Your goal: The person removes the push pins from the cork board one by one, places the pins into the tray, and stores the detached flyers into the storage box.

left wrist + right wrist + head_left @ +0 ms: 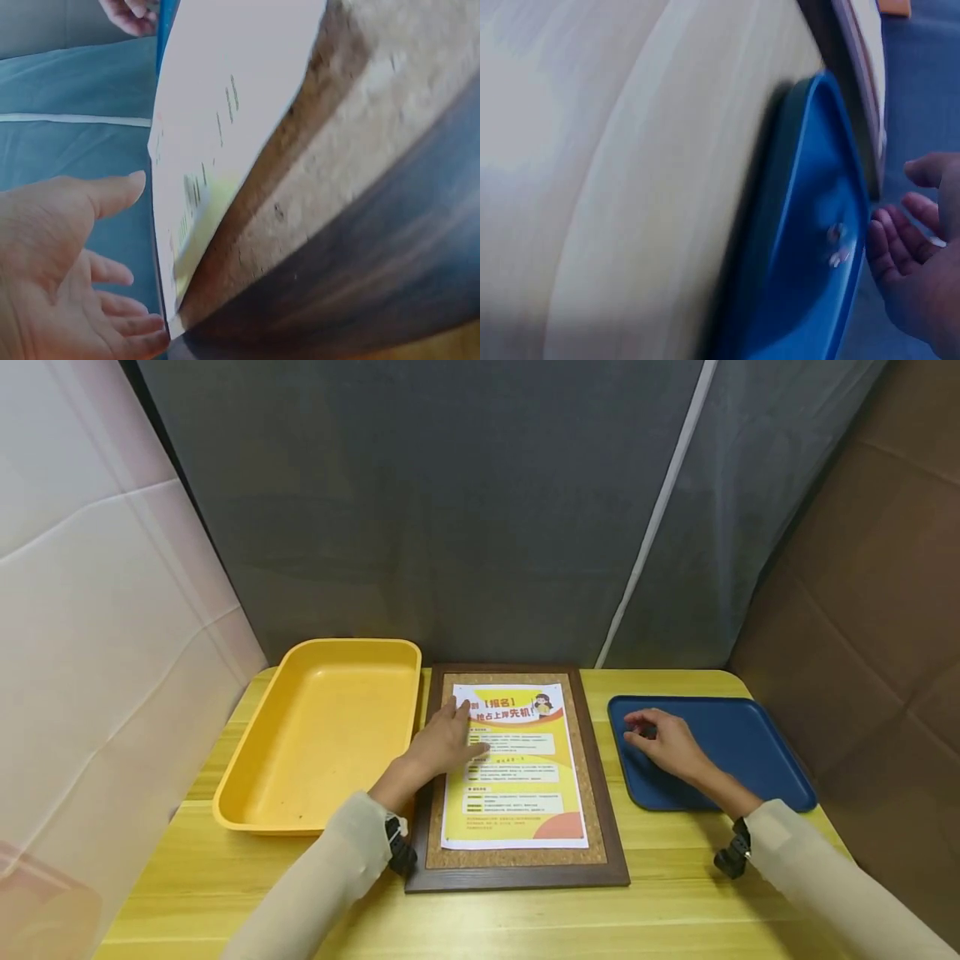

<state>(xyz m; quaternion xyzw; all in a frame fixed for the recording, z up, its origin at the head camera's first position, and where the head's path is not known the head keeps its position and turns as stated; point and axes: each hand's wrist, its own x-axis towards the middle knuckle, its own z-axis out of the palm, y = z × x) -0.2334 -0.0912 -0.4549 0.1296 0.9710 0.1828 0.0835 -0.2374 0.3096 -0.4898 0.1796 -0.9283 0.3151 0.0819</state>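
A yellow and white printed poster (513, 777) lies on a brown-framed cork board (600, 858). My left hand (441, 739) rests on the poster's upper left part, fingers spread. In the left wrist view, the poster's edge (244, 176) stands slightly off the cork. My right hand (667, 743) is over the left part of a blue tray (738, 743), its fingers loosely bent. Thumb and fingertips are apart in the right wrist view, with a small bright spot between the fingers. Small clear pieces (838, 244) lie in the tray.
An orange-yellow deep tray (337, 735) stands left of the board on the wood-grain table (480, 922). A grey curtain (450, 527) rises behind the table, with a white sheet (97, 610) at the left and a brown one (870, 635) at the right.
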